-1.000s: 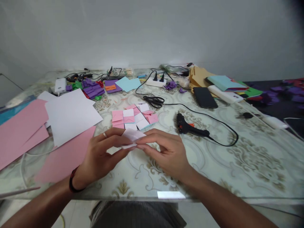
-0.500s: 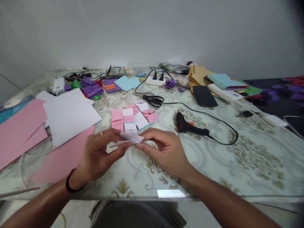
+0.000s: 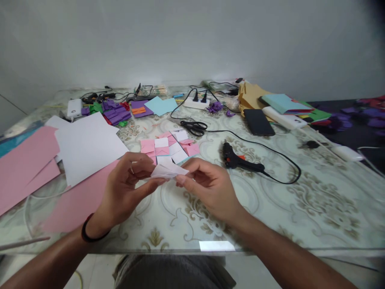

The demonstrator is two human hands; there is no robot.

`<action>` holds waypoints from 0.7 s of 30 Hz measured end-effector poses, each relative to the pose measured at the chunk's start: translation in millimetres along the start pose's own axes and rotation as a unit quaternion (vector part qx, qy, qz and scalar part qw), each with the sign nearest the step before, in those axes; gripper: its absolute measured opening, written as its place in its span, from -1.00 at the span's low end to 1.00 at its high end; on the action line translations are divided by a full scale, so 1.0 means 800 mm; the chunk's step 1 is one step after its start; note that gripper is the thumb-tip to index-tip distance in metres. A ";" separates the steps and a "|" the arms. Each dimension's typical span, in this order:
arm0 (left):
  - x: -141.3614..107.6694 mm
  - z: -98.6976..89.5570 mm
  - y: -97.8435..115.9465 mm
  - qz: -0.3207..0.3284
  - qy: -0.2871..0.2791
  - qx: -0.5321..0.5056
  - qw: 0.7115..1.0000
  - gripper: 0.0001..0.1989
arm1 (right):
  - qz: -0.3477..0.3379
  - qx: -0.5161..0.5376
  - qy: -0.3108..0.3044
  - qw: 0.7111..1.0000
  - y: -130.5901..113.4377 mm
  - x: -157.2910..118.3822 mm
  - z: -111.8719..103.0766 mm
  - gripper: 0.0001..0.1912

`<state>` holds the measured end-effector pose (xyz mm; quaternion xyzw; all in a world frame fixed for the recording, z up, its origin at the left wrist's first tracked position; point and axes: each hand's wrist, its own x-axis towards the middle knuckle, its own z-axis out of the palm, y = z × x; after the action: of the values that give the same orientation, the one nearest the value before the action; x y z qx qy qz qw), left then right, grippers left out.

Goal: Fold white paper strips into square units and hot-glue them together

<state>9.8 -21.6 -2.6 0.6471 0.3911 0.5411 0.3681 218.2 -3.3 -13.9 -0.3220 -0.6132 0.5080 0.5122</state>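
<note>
A small piece of folded white paper (image 3: 168,170) is pinched between my two hands above the front middle of the table. My left hand (image 3: 128,186) grips its left side between thumb and fingers. On the other side, my right hand (image 3: 209,186) pinches the right corner with thumb and forefinger. Just beyond the fingers lie several folded pink and white paper pieces (image 3: 162,150), partly hidden by the hands. Large white sheets (image 3: 90,142) and pink sheets (image 3: 27,160) are spread to the left.
A black glue gun (image 3: 242,158) with its cord lies to the right, near a black phone (image 3: 259,122). Black scissors (image 3: 195,128) and a power strip (image 3: 196,103) sit farther back. Purple folded papers (image 3: 116,111) are heaped at the back left, coloured paper (image 3: 285,103) at the right.
The white paper has turned and its flap now spreads wider toward the right hand. My left fingers have lifted and loosened slightly around it.
</note>
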 end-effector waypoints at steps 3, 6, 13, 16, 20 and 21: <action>0.000 -0.006 0.001 0.056 0.007 0.079 0.995 -0.84 | -0.019 -0.027 -0.012 0.999 0.001 0.000 -0.001 -0.89; -0.002 -0.013 0.002 0.106 -0.036 0.134 0.985 -0.95 | -0.046 -0.062 -0.045 0.996 -0.001 0.000 -0.003 -0.96; -0.009 -0.013 0.003 0.096 -0.021 0.169 0.981 -0.92 | -0.122 -0.135 -0.009 0.983 -0.005 -0.003 0.001 -0.90; -0.010 -0.011 0.000 0.085 -0.004 0.158 0.984 -0.89 | -0.094 -0.143 -0.011 0.985 -0.004 -0.004 0.003 -0.89; -0.008 -0.009 -0.004 0.072 -0.002 0.129 0.989 -0.86 | -0.045 -0.116 -0.050 0.991 -0.002 -0.003 0.001 -0.94; -0.007 -0.009 -0.005 0.072 -0.001 0.119 0.990 -0.85 | -0.049 -0.111 -0.050 0.991 -0.001 -0.002 0.000 -0.94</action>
<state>2.1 -24.6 -7.5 0.7131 0.4045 0.5156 0.2490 218.8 -5.0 -13.3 -0.3201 -0.7059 0.4265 0.4662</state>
